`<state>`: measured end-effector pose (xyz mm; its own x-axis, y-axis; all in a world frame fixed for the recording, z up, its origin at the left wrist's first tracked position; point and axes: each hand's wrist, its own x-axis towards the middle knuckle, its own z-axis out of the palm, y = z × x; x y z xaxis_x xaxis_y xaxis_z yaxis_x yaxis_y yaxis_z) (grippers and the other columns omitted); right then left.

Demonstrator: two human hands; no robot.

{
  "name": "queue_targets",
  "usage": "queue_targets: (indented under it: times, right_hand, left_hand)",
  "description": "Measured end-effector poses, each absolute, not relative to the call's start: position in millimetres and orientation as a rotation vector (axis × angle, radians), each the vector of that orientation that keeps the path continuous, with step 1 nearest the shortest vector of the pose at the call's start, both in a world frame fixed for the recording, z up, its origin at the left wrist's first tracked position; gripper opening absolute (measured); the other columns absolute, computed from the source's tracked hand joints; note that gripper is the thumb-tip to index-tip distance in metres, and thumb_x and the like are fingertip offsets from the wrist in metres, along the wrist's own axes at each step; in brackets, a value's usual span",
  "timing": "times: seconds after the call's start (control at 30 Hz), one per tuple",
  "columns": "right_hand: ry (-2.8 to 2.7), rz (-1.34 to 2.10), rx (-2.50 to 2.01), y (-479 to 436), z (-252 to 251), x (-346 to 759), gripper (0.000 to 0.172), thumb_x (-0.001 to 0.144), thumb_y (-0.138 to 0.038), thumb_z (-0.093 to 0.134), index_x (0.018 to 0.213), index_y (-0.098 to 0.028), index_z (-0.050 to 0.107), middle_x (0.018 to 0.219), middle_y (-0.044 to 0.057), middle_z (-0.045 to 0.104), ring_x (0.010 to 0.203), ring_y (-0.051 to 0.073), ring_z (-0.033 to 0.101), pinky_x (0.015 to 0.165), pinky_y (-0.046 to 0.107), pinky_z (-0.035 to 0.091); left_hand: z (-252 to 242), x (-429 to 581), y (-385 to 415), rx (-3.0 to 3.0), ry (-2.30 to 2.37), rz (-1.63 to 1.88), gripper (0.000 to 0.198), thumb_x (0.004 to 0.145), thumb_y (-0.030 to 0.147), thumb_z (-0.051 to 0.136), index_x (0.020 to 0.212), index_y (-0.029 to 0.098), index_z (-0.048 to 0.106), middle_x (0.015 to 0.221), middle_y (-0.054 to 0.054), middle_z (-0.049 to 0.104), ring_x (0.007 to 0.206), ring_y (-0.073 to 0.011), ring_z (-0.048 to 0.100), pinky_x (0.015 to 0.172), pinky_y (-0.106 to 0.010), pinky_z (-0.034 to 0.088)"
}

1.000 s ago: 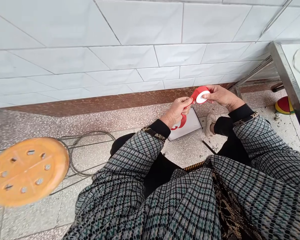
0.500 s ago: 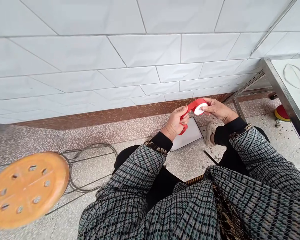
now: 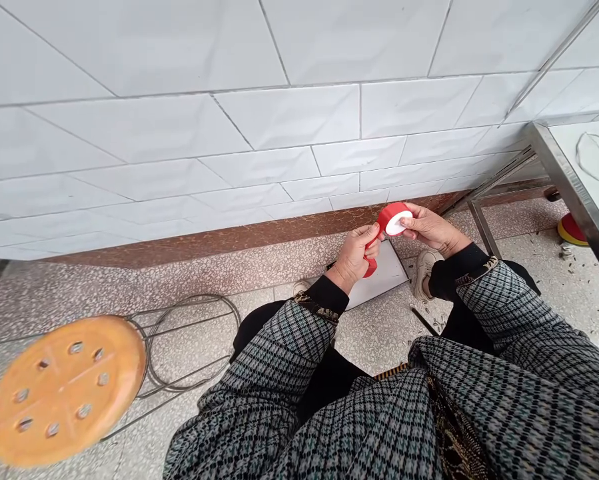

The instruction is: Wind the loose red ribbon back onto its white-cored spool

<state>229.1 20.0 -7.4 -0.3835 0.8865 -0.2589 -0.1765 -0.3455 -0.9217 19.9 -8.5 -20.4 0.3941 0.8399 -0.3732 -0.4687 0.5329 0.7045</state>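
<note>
My right hand grips a roll of red tape with a white core, held up in front of me near the tiled wall. My left hand is closed on the loose red strip pulled off the roll, which curls down below its fingers. The two hands are close together, the strip short between them. Below them a white flat board lies on the floor by my shoe.
An orange round stool with a wire frame stands at the lower left. A steel table edge runs along the right, with a red and yellow object under it. Debris litters the speckled floor on the right.
My hands have drawn closer together, so the stretch of strip between them is shorter. The view has shifted slightly, hands and stool sitting lower in the picture.
</note>
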Motion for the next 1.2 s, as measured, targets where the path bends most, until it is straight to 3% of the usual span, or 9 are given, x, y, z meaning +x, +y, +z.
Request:
queue_targets:
  times: [0.13,0.33,0.57,0.7,0.9,1.2]
  right_hand:
    - [-0.960,1.869,-1.020,20.4,-10.4,223.2,0.063,0.060,-0.053,0.111,0.098,-0.019,0.073,0.073,-0.006,0.064,0.055,0.005,0.039,0.047,0.019,0.031]
    - [-0.757,1.928,-0.960,18.9,-16.3,212.9,0.064,0.058,-0.049,0.114,0.098,-0.020,0.072,0.077,-0.004,0.068,0.058,0.005,0.043,0.050,0.016,0.039]
    - [-0.485,1.927,-0.932,15.4,-22.0,193.9,0.057,0.066,-0.033,0.112,0.097,-0.022,0.065,0.076,-0.006,0.066,0.055,0.005,0.047,0.051,0.016,0.047]
    - [-0.426,1.917,-0.909,13.8,-22.2,185.8,0.050,0.076,-0.030,0.107,0.099,-0.023,0.063,0.076,-0.007,0.065,0.055,0.004,0.049,0.051,0.015,0.048]
    - [-0.415,1.964,-0.900,14.4,-20.2,184.8,0.045,0.085,-0.031,0.102,0.094,-0.023,0.058,0.072,-0.010,0.056,0.051,0.003,0.041,0.048,0.014,0.043]
    - [-0.311,1.954,-0.877,8.9,-18.5,173.3,0.032,0.098,-0.033,0.091,0.097,-0.022,0.061,0.070,-0.009,0.055,0.052,0.004,0.042,0.049,0.014,0.044]
  left_hand:
    - [-24.6,23.2,-9.8,0.485,0.735,0.919,0.050,0.084,0.048,0.095,0.074,0.017,0.058,0.053,0.011,0.040,0.042,-0.0015,0.025,0.045,-0.018,0.014]
    - [-22.0,29.6,-10.3,0.393,0.700,0.987,0.035,0.091,0.036,0.091,0.113,0.022,0.067,0.053,0.014,0.039,0.042,-0.0046,0.025,0.046,-0.019,0.013]
    - [-28.9,29.7,-3.8,0.396,0.696,1.026,0.036,0.093,0.033,0.090,0.122,0.024,0.070,0.050,0.015,0.034,0.041,-0.0050,0.021,0.046,-0.021,0.011]
    - [-32.0,26.5,0.7,0.401,0.685,0.966,0.031,0.093,0.035,0.090,0.115,0.022,0.072,0.049,0.015,0.031,0.041,-0.0045,0.018,0.044,-0.022,0.011]
    - [-33.3,23.7,3.2,0.394,0.687,0.978,0.029,0.091,0.036,0.091,0.104,0.022,0.069,0.048,0.015,0.032,0.040,-0.0044,0.018,0.043,-0.021,0.011]
    - [-38.0,24.0,4.0,0.493,0.632,0.973,0.045,0.082,0.047,0.098,0.104,0.023,0.068,0.048,0.016,0.031,0.039,-0.0035,0.017,0.043,-0.021,0.011]
